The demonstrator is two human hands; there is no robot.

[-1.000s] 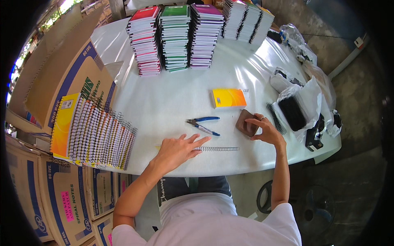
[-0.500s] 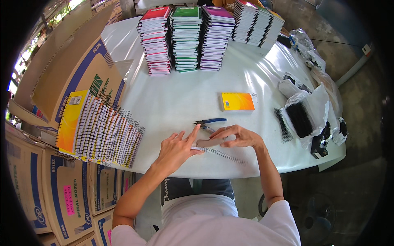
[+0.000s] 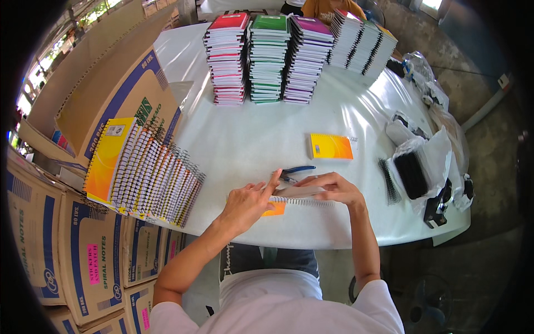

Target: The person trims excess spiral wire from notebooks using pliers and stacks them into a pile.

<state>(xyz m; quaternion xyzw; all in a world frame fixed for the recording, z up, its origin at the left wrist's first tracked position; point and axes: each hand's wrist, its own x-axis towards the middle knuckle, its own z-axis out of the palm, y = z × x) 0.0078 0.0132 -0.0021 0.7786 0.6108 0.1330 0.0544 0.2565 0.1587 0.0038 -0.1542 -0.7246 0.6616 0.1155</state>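
Observation:
At the table's near edge I hold a small spiral notebook [image 3: 274, 210], its orange cover showing below my fingers. My left hand [image 3: 245, 209] grips its left end, the index finger stretched away from me. The fingers of my right hand [image 3: 337, 190] close over the notebook's right part, partly blurred. A thin wire coil [image 3: 314, 203] runs along the notebook's edge toward my right hand. Just beyond my hands lie blue-handled pliers [image 3: 298, 170], partly hidden. Farther off rests a yellow-orange notepad [image 3: 331, 147].
Many yellow spiral notebooks [image 3: 113, 161] lean in a row at left beside an open carton [image 3: 130, 106]. Tall red, green and purple notebook stacks [image 3: 271, 61] stand at the back. Plastic-wrapped black coils [image 3: 410, 170] lie at right. Closed cartons [image 3: 92, 261] are stacked below left.
The coil trailing toward the lower right now lies along the notebook's edge. More of the orange cover shows. My right hand has flattened over the notebook, and the view has shifted slightly.

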